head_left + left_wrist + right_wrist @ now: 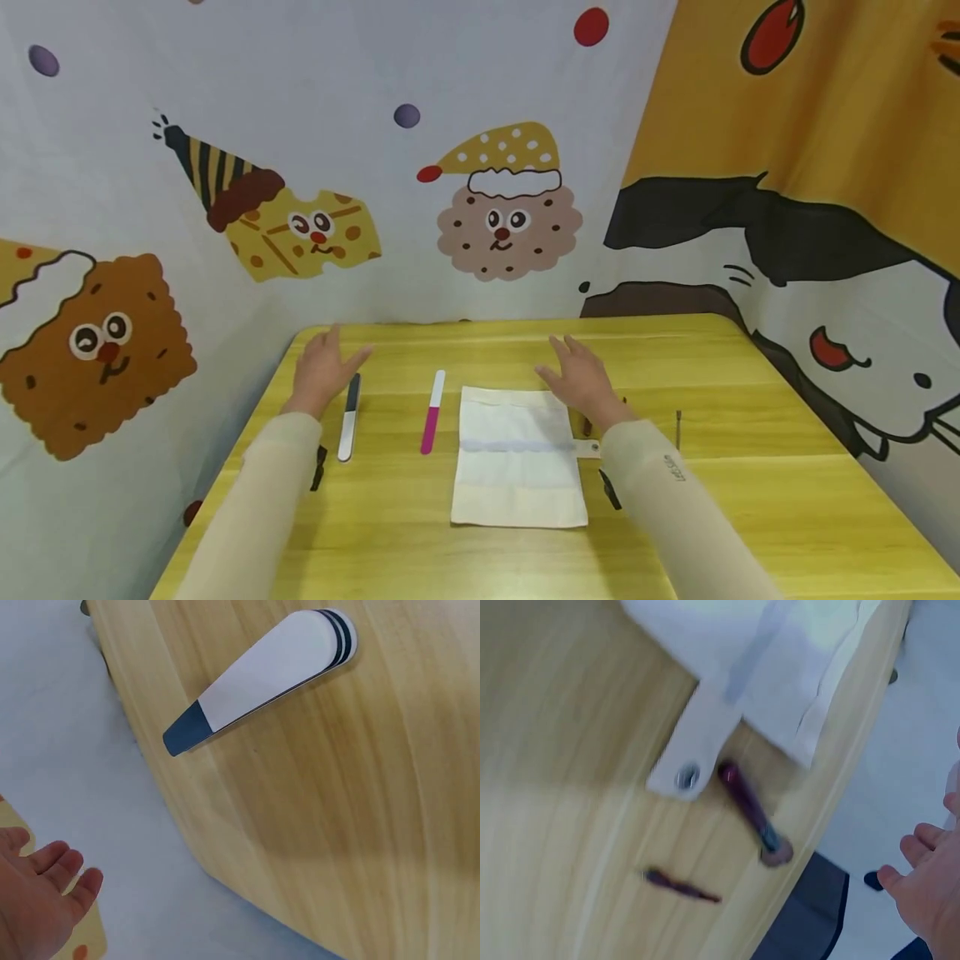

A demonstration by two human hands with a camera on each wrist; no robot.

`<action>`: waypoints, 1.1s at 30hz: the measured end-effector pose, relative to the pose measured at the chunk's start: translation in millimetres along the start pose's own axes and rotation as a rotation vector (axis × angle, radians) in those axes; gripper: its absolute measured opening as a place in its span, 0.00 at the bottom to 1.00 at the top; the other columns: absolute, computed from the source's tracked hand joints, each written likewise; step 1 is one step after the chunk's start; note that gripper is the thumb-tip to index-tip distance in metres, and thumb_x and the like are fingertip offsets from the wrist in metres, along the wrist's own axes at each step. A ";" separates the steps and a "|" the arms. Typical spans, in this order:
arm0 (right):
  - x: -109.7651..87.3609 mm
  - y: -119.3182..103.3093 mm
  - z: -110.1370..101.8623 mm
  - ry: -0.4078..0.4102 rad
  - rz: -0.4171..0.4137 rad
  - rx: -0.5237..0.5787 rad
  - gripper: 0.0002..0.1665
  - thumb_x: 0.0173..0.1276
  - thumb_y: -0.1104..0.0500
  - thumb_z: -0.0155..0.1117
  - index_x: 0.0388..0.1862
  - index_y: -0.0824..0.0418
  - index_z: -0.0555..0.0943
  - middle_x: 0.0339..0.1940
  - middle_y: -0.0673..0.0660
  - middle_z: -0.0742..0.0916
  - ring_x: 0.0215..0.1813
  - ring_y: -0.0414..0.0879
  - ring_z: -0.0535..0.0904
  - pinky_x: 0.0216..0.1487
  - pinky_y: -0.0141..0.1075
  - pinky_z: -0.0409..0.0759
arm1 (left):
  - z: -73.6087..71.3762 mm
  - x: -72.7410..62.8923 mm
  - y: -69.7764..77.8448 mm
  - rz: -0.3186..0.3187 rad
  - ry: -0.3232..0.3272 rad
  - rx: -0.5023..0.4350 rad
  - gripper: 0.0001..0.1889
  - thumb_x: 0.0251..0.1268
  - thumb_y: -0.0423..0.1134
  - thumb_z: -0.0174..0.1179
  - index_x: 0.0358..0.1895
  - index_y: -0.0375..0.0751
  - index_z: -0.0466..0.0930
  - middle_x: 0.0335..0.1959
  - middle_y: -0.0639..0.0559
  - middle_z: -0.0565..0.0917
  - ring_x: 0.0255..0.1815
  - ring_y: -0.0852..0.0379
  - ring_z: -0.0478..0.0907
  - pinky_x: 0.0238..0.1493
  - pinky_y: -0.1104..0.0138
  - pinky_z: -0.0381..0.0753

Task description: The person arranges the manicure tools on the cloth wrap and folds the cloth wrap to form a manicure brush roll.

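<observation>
My left hand (322, 373) is held above the table's far left, fingers spread and holding nothing. Just right of it lies a black-and-white nail file (349, 417); the left wrist view shows its pale face (274, 671) and dark end. Further right is a white-and-magenta nail file (432, 412). My right hand (581, 379) hovers over the top right corner of a flat white cloth pouch (517, 483), fingers apart. The pouch's snap strap (686, 754) sticks out sideways. Near the strap lies a brush with a dark red handle (746, 799), partly hidden by my hand in the head view.
A small dark red twisted tool (681, 885) lies near the brush. A thin metal stick (678, 429) rests right of my right sleeve. The yellow wood-grain table (390, 533) meets a cartoon-print cloth (300, 67) behind it.
</observation>
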State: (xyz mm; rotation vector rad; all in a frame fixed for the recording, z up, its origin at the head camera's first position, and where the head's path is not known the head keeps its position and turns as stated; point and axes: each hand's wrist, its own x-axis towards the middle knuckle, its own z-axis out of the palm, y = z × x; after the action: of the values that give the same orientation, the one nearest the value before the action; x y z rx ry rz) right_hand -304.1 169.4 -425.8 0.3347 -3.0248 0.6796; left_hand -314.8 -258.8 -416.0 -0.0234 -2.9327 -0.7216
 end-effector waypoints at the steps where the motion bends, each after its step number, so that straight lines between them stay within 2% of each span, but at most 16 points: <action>1: 0.3 -2.3 3.3 -0.001 0.003 0.022 0.43 0.77 0.39 0.50 0.80 0.61 0.54 0.78 0.70 0.58 0.76 0.68 0.53 0.71 0.65 0.52 | 0.3 -1.3 -1.6 -0.005 -0.001 -0.017 0.49 0.72 0.66 0.47 0.78 0.29 0.42 0.73 0.21 0.52 0.72 0.24 0.49 0.67 0.34 0.52; 7: -1.6 -14.5 21.6 0.013 0.009 0.153 0.39 0.77 0.43 0.53 0.78 0.61 0.59 0.76 0.68 0.64 0.74 0.65 0.58 0.68 0.62 0.61 | 2.4 -7.9 -11.4 -0.050 -0.025 -0.121 0.51 0.71 0.66 0.48 0.78 0.27 0.40 0.74 0.21 0.49 0.73 0.24 0.46 0.68 0.35 0.51; 12: -5.6 -25.3 36.1 0.030 0.020 0.249 0.34 0.77 0.47 0.56 0.75 0.62 0.65 0.73 0.66 0.69 0.73 0.63 0.63 0.69 0.58 0.63 | 4.5 -13.6 -18.7 -0.089 -0.038 -0.192 0.52 0.71 0.66 0.49 0.78 0.27 0.40 0.74 0.23 0.51 0.73 0.26 0.50 0.68 0.36 0.54; 16: -8.8 -35.8 49.1 0.036 0.031 0.316 0.30 0.75 0.50 0.60 0.70 0.63 0.71 0.66 0.65 0.76 0.66 0.62 0.72 0.63 0.55 0.72 | 9.2 -17.6 -24.2 -0.142 -0.061 -0.253 0.54 0.69 0.69 0.48 0.78 0.28 0.39 0.73 0.23 0.55 0.71 0.28 0.56 0.67 0.38 0.60; 19: -11.4 -43.1 59.3 0.027 0.033 0.363 0.27 0.74 0.52 0.62 0.67 0.63 0.75 0.59 0.63 0.81 0.59 0.58 0.77 0.57 0.52 0.76 | 13.4 -19.6 -27.1 -0.183 -0.068 -0.300 0.52 0.70 0.67 0.49 0.78 0.29 0.41 0.71 0.23 0.58 0.70 0.28 0.59 0.65 0.39 0.63; 23: -14.8 -50.5 71.1 -0.007 0.040 0.433 0.22 0.72 0.54 0.64 0.60 0.63 0.80 0.52 0.58 0.84 0.53 0.52 0.79 0.54 0.47 0.78 | 17.5 -24.1 -28.9 -0.226 -0.078 -0.355 0.50 0.71 0.65 0.50 0.78 0.30 0.42 0.70 0.25 0.60 0.68 0.28 0.61 0.63 0.40 0.66; 27: -18.7 -55.2 78.5 -0.038 0.053 0.498 0.15 0.69 0.57 0.67 0.52 0.62 0.85 0.45 0.54 0.86 0.48 0.49 0.80 0.48 0.44 0.80 | 21.7 -29.3 -30.6 -0.244 -0.091 -0.397 0.47 0.72 0.62 0.51 0.78 0.31 0.45 0.70 0.26 0.62 0.67 0.29 0.62 0.62 0.40 0.66; 33: -24.6 -54.3 90.2 -0.083 0.022 0.496 0.12 0.65 0.58 0.71 0.46 0.61 0.87 0.40 0.52 0.86 0.43 0.45 0.78 0.41 0.37 0.79 | 28.4 -36.4 -37.2 -0.267 -0.096 -0.433 0.44 0.73 0.58 0.53 0.77 0.29 0.50 0.68 0.27 0.64 0.67 0.31 0.63 0.63 0.42 0.66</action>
State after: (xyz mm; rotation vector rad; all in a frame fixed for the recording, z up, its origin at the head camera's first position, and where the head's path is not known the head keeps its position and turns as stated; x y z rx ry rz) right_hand -266.3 88.2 -486.3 0.3440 -2.8953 1.4501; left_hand -283.6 -278.1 -462.5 0.3059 -2.8321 -1.4194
